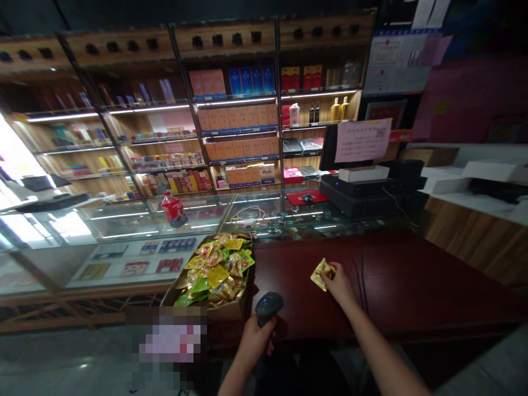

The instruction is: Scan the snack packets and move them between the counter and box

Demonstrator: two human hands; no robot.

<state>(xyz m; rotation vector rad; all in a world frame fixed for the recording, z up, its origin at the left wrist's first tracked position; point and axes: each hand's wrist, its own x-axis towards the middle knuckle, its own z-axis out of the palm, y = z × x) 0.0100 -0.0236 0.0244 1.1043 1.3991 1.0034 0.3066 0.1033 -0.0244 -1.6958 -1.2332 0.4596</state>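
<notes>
dark red counter (396, 286) | cardboard snack box (231, 311) | black till (363, 192)

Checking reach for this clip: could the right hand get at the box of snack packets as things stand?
Probably yes, but not freely. The right hand already grips a gold packet over the dark red counter. The box of snack packets sits open-topped just to its left, with nothing between them.
</notes>
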